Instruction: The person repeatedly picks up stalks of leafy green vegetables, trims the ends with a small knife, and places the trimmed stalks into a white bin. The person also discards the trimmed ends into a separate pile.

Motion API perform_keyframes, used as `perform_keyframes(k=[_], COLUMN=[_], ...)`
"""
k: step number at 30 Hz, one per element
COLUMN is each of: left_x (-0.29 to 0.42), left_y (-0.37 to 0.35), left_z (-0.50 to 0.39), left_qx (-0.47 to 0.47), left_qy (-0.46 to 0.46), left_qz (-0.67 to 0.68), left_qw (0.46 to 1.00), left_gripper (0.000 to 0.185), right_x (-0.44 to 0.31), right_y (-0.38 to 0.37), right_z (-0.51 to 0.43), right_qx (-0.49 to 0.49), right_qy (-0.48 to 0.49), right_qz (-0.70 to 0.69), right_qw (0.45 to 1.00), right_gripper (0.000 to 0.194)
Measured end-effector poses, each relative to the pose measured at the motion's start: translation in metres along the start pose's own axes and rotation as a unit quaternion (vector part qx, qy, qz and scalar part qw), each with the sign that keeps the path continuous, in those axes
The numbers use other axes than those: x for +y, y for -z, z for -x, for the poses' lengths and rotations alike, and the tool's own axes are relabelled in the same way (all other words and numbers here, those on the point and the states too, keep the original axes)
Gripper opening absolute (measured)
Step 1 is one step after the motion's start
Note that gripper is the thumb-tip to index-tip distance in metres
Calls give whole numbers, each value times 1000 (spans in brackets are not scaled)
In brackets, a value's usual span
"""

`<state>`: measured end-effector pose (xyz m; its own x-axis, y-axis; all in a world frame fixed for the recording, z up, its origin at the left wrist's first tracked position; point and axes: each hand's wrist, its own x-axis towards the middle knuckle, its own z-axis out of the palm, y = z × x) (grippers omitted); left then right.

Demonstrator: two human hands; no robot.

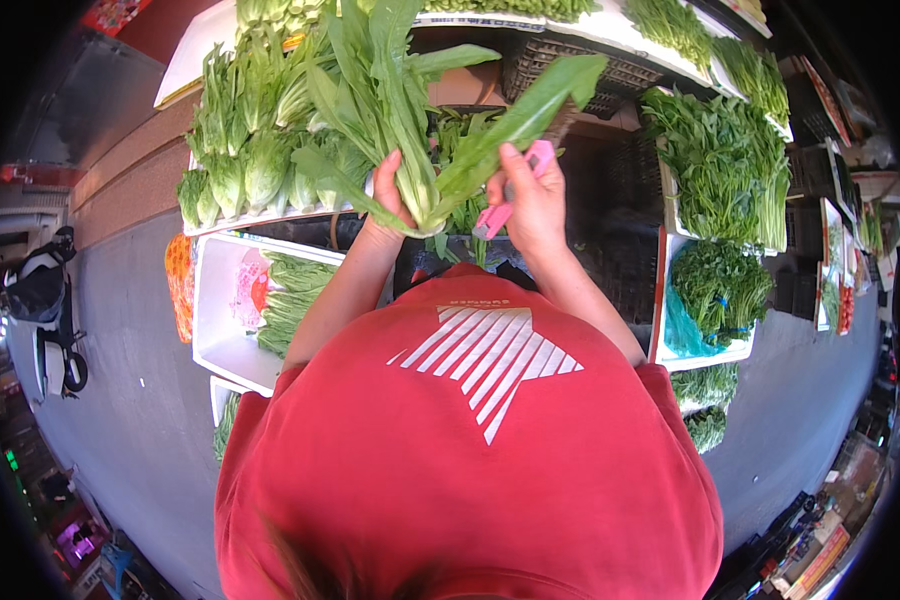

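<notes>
My left hand grips a head of long-leaf lettuce near its base. Its leaves fan upward and its pale stem end faces me. In my right hand is a pink box cutter, held against the palm; I cannot tell whether its blade is out. The thumb of that hand also presses on a broad outer leaf, which bends away from the head to the right but still meets it at the base. Loose green leaves lie below, between my hands, partly hidden.
Rows of lettuce heads stand at the left, above a white foam box of leafy greens. On the right are leafy greens and a foam box with bundled greens. A black plastic crate sits ahead. A scooter stands far left.
</notes>
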<state>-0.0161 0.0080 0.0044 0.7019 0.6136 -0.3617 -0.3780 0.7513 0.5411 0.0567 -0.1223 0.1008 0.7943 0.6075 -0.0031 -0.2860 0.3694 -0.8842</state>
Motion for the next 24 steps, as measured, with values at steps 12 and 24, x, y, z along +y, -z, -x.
perform_keyframes(k=[12, 24], left_x=[44, 57], left_y=[2, 12], left_z=[-29, -28], left_qx=[-173, -4], left_qy=[145, -284], left_qz=[165, -299], left_qw=[960, 911], left_gripper=[55, 66], right_x=[-54, 2], right_y=[-21, 52], right_z=[46, -62], right_qx=[-9, 55], right_qy=[140, 66], right_qz=[-41, 294], right_qw=[989, 952], right_gripper=[9, 28])
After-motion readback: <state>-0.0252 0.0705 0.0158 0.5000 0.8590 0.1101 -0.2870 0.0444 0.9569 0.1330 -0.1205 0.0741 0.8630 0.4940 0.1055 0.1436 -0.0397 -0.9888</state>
